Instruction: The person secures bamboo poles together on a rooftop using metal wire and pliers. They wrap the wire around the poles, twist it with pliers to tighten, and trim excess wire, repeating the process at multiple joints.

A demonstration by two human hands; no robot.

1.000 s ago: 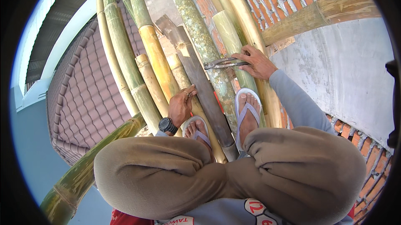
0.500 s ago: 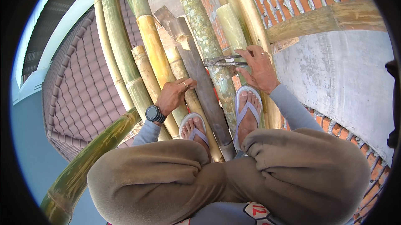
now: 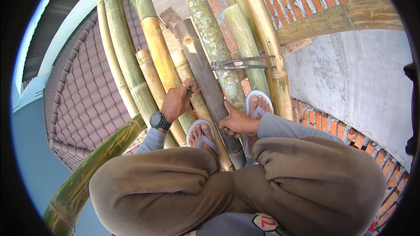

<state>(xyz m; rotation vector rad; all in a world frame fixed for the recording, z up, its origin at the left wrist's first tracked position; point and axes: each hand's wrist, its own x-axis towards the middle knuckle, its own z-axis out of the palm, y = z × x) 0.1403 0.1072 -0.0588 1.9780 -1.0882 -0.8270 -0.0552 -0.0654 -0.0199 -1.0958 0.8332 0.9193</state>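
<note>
My left hand (image 3: 175, 103), with a black watch at the wrist, is closed in a pinch beside the dark grey plank (image 3: 205, 76). Whatever lies between its fingertips is hidden. Lower down, my right hand (image 3: 240, 121) has its fingers curled at the plank's right edge, thumb raised; I cannot make out what they hold. A pair of metal pincers (image 3: 240, 64) rests untouched across the lichen-spotted pole (image 3: 214, 39) and a green bamboo pole (image 3: 243, 30), its jaws to the left and its handles to the right.
My sandalled feet (image 3: 203, 135) stand on the poles. Yellow bamboo (image 3: 157, 45) and more poles run away on the left, above a tiled roof (image 3: 96, 78). A thick green bamboo (image 3: 92, 170) slants at lower left. Brick wall (image 3: 328, 124) and a grey sheet (image 3: 350, 78) lie right.
My right hand has let go of the pincers' handles and come down toward me to the dark plank. The pincers stay lying across the poles. My left hand has shifted only slightly.
</note>
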